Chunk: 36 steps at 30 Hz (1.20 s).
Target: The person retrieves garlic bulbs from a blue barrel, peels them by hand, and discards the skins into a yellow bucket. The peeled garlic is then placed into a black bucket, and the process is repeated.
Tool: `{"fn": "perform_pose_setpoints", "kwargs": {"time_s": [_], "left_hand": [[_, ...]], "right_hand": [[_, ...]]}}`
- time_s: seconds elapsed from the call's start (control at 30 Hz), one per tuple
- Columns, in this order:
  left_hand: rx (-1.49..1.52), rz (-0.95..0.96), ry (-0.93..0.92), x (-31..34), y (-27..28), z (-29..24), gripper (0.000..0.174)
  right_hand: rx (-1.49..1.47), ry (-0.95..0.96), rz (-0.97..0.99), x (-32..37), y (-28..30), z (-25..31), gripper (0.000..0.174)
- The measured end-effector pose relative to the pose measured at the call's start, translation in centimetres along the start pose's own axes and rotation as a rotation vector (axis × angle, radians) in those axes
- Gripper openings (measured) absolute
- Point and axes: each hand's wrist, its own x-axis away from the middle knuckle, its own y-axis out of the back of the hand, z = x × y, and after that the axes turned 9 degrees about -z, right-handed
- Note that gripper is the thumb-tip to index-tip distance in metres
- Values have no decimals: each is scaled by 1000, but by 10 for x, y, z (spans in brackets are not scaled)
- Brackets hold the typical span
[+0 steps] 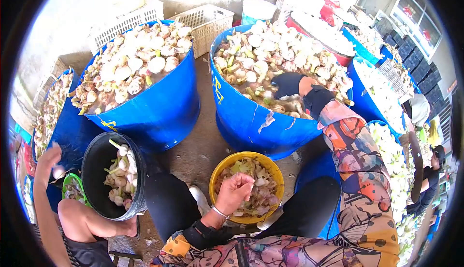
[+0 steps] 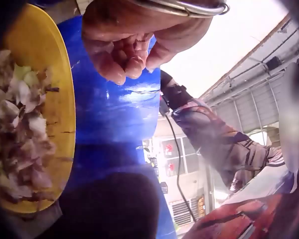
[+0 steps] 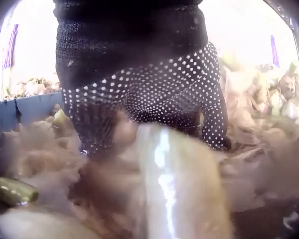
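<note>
My bare left hand [image 1: 234, 193], with a bracelet at its wrist, hovers above a yellow basin [image 1: 277, 171] of papery garlic skins [image 1: 263, 189]. In the left wrist view its fingers [image 2: 109, 69] curl in toward the thumb, with nothing visible between them. My right hand [image 1: 286, 84], in a dark glove, reaches into a big blue tub [image 1: 251, 122] heaped with garlic bulbs [image 1: 261, 67] in murky water. Up close, the glove [image 3: 154, 89] shows white dots. A blurred pale garlic piece [image 3: 184, 184] covers its fingertips, and I cannot tell whether they grip anything.
Left of my knees stands a black bucket [image 1: 89, 170] of trimmed garlic bulbs [image 1: 121, 180]. A second blue tub [image 1: 159, 107] of garlic is at the front left. Beside the bucket, another person's arm [image 1: 46, 194] and leg show. White crates [image 1: 208, 21] stand behind the tubs; more tubs line the right.
</note>
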Motion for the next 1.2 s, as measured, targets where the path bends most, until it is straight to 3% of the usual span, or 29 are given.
{"fn": "perform_pose_setpoints", "kwargs": {"time_s": [0.1,0.17,0.23,0.3,0.33,0.43,0.47,0.53,0.57,0.63,0.7,0.77,0.83,0.87,0.97,1.0,1.13,1.2], "left_hand": [[39,-24,35,0,3,-6,8],[71,-29,8,2,3,-10,7],[62,-34,-25,4,2,-13,7],[46,-32,-47,7,2,-13,7],[31,-24,-52,7,2,-14,7],[43,-19,-73,5,0,-12,13],[58,-34,-92,5,-2,-12,15],[40,-57,-127,6,-7,-16,22],[-11,-55,-131,6,-10,-18,27],[66,-3,-157,10,-13,-17,34],[185,-5,-42,18,-16,-20,42],[243,69,-22,20,-10,-9,47],[220,-18,-22,34,-11,3,45],[218,-54,-22,38,-11,10,44],[251,-112,-22,46,-8,28,39],[291,-99,-22,44,-5,27,37],[317,-94,-40,40,-1,26,35],[304,-92,-37,40,-3,28,37]], "right_hand": [[22,75,-12,-1,-10,1,58],[69,79,136,-14,-17,0,45],[-43,135,103,-11,-5,5,42],[-155,50,-100,5,19,6,38],[-157,-130,-123,9,33,7,41],[-368,-191,-414,42,66,26,33],[-489,-234,-368,56,78,45,28],[-697,-23,-473,90,84,92,25],[-813,81,-516,106,74,115,24],[-1034,18,-456,126,32,150,19],[-1179,44,-338,143,-18,184,20],[-1223,71,-386,163,-49,221,21],[-1352,-61,-379,173,-71,243,23],[-1413,-130,-376,177,-80,249,25],[-1162,-43,-523,189,-101,246,28],[-1348,-27,-493,190,-100,239,31],[-1486,-321,-194,216,-73,220,36],[-1396,-246,-249,224,-82,231,36]]}}
